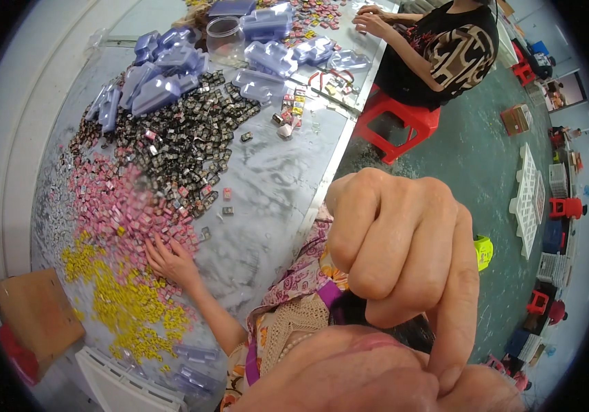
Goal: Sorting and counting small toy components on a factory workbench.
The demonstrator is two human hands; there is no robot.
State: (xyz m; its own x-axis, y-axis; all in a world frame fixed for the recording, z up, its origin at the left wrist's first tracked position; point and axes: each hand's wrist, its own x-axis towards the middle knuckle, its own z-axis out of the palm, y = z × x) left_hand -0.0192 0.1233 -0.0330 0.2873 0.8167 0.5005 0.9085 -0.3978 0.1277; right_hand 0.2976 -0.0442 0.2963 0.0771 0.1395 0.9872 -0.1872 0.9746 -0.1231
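Reference 12 o'clock is the top of the view; unless noted otherwise, directions are taken from the left hand (173, 264). The pink pieces (119, 202) lie on the table (257, 185), chiefly toward 11 o'clock, with the left fingertips touching the heap's lower edge. The left fingers are extended and slightly spread; whether a piece is trapped beneath them cannot be told. The right hand (404, 247), at 4 o'clock from picture centre, is raised close to the camera, well apart from the table; its fingers are curled, the outermost straighter than the others. The palm is hidden, so any held item cannot be confirmed. Progress, by judgement: 3 colour zones are established, with black pieces (185, 130) at 12 o'clock, pink in the middle and yellow pieces (130, 302) at 8 o'clock. Outstanding: the zone borders remain intermixed, and 2 stray pieces (227, 193) lie apart at 1 to 2 o'clock. All 3 zones remain loose beside the translucent trays (160, 93) at 12 o'clock. Orientation: individual pink pieces lie at mixed angles, with no common heading; the pink heap's long axis runs roughly from 10 to 4 o'clock.
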